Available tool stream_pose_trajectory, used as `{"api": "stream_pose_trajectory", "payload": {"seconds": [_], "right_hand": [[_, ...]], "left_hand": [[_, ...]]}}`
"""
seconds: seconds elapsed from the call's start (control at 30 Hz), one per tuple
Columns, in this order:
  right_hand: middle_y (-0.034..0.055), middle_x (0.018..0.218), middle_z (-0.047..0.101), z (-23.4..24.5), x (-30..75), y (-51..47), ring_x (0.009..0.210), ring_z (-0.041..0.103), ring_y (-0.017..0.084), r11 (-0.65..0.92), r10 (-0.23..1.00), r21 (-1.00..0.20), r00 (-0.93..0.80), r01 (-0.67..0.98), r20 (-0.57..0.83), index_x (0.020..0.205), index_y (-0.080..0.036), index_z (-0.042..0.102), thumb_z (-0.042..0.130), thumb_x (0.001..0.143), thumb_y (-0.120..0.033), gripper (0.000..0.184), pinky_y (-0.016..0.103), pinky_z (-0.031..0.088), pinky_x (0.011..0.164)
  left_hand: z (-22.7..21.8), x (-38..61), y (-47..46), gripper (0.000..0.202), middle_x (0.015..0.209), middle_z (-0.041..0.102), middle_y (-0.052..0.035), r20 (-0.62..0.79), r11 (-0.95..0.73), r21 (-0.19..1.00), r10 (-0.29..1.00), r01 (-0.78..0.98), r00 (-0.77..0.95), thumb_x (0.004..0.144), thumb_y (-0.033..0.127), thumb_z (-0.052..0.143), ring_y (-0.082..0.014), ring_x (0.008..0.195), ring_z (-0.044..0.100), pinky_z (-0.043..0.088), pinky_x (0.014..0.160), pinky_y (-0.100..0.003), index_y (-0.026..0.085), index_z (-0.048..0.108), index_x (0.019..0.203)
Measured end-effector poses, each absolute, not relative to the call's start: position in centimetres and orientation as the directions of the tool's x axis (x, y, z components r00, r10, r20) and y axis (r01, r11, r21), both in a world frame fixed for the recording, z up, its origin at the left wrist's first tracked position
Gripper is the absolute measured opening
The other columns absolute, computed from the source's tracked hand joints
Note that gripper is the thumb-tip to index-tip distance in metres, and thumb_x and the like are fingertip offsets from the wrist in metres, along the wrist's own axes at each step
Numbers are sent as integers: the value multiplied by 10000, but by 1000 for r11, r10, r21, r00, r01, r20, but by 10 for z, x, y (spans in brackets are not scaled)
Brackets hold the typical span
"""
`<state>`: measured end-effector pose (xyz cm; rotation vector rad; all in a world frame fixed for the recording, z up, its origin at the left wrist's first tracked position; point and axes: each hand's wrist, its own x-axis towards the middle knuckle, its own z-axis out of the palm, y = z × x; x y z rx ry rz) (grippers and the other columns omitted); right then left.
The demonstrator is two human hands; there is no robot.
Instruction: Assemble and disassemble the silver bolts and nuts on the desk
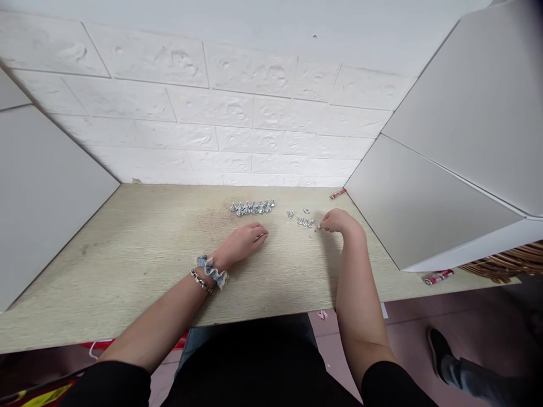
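A white wall [233,107] stood behind a pale wooden table [139,254]. The left hand [242,244] rested there, fingers curled; whether they met or held anything, I could not tell. The right hand [335,220] bent down, thumb near fingertips, their grip too small to make out. Bolts [253,208] stood clustered upright beyond the left hand, toward the wall. A few screws [305,223] lay side by side near the right hand, two small metal pieces [291,214] behind.

Bolts [253,209] stand on the counter [148,243], left of the screws [305,223], wall [233,124] behind, panels [46,198] either side
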<state>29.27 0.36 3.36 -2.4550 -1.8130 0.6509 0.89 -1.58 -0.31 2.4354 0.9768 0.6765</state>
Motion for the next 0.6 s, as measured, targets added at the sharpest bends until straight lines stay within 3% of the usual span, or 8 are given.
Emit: {"api": "stream_pose_trajectory", "payload": {"seconds": [0.13, 0.3, 0.47, 0.6], "right_hand": [[76, 717, 675, 37, 282, 4, 649, 600, 158, -306, 898, -175, 223, 936, -380, 610, -152, 658, 567, 601, -119, 96, 227, 417, 555], [69, 793, 680, 39, 278, 2, 717, 601, 156, -300, 907, -207, 211, 931, -364, 766, -160, 696, 605, 622, -171, 171, 204, 406, 554], [68, 825, 679, 36, 281, 3, 740, 601, 158, -294, 913, -257, 191, 920, -361, 791, -162, 707, 619, 620, -181, 194, 200, 405, 562], [76, 819, 679, 30, 285, 5, 743, 603, 165, -286, 917, -256, 187, 923, -353, 809, -152, 710, 607, 626, -187, 212, 208, 407, 573]], "left_hand": [[0, 8, -17, 320, 962, 601, -76, 222, -674, 494, 708, 549, 671, 900, 309, 337, -185, 859, 563, 419, 776, -294, 173, 625, 923], [-1, 8, -16, 325, 945, 607, -73, 210, -677, 478, 707, 560, 675, 902, 312, 336, -176, 853, 567, 432, 784, -298, 163, 626, 913], [48, 21, -49, 332, 920, 646, -43, 220, -589, 707, 709, 392, 670, 893, 387, 371, -154, 829, 590, 471, 754, -279, 195, 636, 946], [108, 10, -117, 253, 877, 665, -4, 291, -639, 768, 407, 42, 866, 817, 449, 491, -148, 766, 618, 509, 654, -263, 312, 666, 938]]}}
